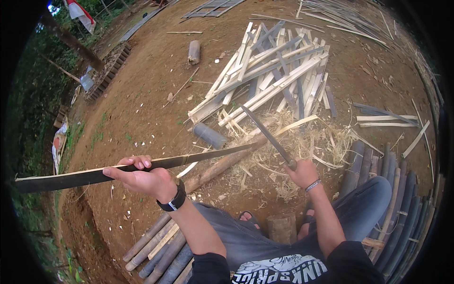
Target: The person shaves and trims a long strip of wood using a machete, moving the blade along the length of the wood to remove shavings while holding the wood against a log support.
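Bamboo strip (pixel 175 161): in the head view it sits in the left hand (pixel 146 180), the nearer one, pinched between thumb and fingers. Its long axis runs from left of that hand rightward and slightly forward. The right hand (pixel 302 175) is wrapped round the handle of a long knife (pixel 267 135), whose blade slants forward-left across the strip's line (contact, I cannot tell). Between the hands lies a wooden pole (pixel 213 171); shavings (pixel 283 184) crowd the right hand; split bamboo (pixel 279 71) lies ahead.
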A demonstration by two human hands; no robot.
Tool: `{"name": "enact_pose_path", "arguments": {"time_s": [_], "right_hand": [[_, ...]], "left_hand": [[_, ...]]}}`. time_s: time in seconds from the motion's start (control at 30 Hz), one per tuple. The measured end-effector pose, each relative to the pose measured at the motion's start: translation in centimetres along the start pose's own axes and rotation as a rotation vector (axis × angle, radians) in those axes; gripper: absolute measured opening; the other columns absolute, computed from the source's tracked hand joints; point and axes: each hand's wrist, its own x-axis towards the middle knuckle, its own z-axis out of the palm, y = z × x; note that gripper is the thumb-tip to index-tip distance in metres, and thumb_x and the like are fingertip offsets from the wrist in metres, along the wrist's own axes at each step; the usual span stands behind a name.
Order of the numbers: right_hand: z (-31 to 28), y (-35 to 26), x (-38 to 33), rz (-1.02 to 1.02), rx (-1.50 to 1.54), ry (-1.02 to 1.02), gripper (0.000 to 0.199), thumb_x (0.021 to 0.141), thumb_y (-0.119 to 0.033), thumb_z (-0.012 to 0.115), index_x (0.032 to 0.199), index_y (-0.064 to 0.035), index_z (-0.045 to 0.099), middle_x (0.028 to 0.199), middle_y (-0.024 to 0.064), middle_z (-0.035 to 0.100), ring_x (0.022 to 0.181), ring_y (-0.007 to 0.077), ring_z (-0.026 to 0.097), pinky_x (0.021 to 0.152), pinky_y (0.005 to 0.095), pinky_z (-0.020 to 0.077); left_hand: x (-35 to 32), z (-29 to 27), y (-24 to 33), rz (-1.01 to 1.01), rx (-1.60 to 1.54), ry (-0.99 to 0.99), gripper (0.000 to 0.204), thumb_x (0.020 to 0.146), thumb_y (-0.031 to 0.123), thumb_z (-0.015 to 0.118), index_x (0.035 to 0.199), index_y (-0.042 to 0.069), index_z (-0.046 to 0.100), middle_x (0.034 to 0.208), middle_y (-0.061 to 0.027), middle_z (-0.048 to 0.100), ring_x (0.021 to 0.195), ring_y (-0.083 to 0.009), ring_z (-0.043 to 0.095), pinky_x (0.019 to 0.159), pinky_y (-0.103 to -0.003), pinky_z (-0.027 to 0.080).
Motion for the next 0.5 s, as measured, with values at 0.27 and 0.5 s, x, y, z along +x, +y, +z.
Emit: {"name": "enact_pose_path", "arguments": {"time_s": [0.27, 0.5], "right_hand": [[3.3, -2.9, -1.0, -0.081, 0.346, -0.078, 0.038, 0.079, -0.034, 0.066, 0.071, 0.0022, 0.059, 0.057, 0.0208, 0.059, 0.057, 0.0363, 0.062, 0.054, 0.0408, 0.0488], [7.1, -6.8, -3.0, -0.114, 0.531, -0.321, 0.043, 0.081, -0.041, 0.064, 0.082, 0.0027, 0.063, 0.060, 0.0207, 0.060, 0.061, 0.0343, 0.064, 0.059, 0.0411, 0.0491]], "left_hand": [[0.6, -0.7, 1.0, 0.005, 0.002, 0.065, 0.056, 0.088, 0.061, 0.047, 0.067, 0.009, 0.043, 0.055, 0.0000, 0.034, 0.047, -0.0090, 0.034, 0.043, -0.022, 0.029], [1.4, -1.5, 0.8, 0.015, 0.019, 0.080, 0.054, 0.089, 0.058, 0.048, 0.070, 0.008, 0.044, 0.057, -0.0014, 0.037, 0.050, -0.0107, 0.038, 0.047, -0.024, 0.034]]}}
